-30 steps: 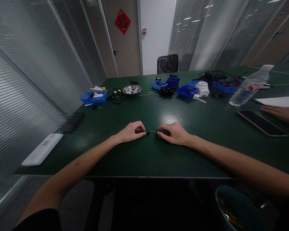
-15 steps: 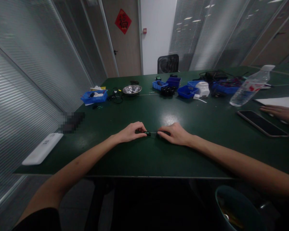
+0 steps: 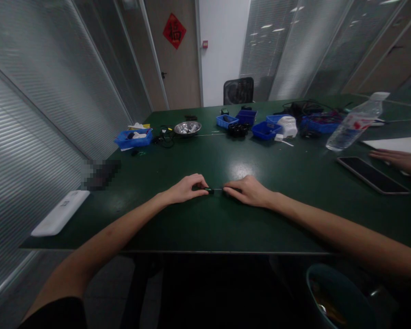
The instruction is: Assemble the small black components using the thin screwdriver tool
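Note:
Just above the table, my left hand (image 3: 188,188) pinches the black-and-green handle (image 3: 210,190) of what looks like a small screwdriver. A thin pale shaft (image 3: 218,189) runs from it to the right, bridging the short gap between the hands. My right hand (image 3: 249,190) is closed at the far end of that shaft, around a small dark part (image 3: 225,188). Fingers cover most of this part, so its kind cannot be made out. Both hands are low over the green table (image 3: 198,228), near its front edge.
At the back stand blue trays (image 3: 133,138), a metal bowl (image 3: 187,129) and cables. On the right are a tilted-looking water bottle (image 3: 354,125), a phone (image 3: 373,175) and another person's hand (image 3: 400,160). A white case (image 3: 60,212) lies left; a bin (image 3: 339,292) stands below.
Hands and the held pieces stay in nearly the same place. The whole view has shifted very slightly.

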`<move>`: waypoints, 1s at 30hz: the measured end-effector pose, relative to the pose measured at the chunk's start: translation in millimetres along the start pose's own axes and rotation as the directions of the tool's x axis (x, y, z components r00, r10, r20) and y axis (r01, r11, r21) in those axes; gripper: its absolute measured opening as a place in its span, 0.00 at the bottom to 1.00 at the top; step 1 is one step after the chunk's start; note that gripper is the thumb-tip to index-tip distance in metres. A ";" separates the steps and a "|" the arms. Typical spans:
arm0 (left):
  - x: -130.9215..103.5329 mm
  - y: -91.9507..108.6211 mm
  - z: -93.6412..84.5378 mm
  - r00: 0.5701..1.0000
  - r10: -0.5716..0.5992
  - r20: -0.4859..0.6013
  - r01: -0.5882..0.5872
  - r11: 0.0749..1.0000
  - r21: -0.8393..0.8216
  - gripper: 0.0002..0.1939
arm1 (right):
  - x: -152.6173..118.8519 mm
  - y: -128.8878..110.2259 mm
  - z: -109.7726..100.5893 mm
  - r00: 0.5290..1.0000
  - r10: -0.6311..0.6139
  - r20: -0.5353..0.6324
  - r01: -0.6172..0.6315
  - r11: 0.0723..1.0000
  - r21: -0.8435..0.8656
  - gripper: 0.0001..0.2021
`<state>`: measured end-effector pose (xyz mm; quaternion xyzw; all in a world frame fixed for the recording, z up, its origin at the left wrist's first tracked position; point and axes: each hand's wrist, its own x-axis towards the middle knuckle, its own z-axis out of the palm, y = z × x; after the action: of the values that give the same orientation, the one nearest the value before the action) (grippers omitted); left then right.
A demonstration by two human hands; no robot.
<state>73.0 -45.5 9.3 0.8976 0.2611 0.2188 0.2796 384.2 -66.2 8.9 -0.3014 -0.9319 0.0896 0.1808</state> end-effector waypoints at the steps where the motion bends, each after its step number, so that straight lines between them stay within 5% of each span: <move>1: 0.0 0.3 0.0 1.000 -0.001 -0.001 0.001 1.000 -0.002 0.13 | -0.3 0.3 0.1 1.000 -0.014 0.002 0.014 1.000 0.006 0.24; 30: 0.2 1.7 0.2 1.000 -0.001 0.011 0.001 1.000 0.019 0.12 | -0.1 -0.1 -2.1 0.998 -0.031 0.046 0.027 0.997 0.079 0.23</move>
<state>73.9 -46.7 10.2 0.9014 0.2620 0.2111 0.2724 385.1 -66.3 10.8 -0.2782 -0.9360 0.1304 0.1718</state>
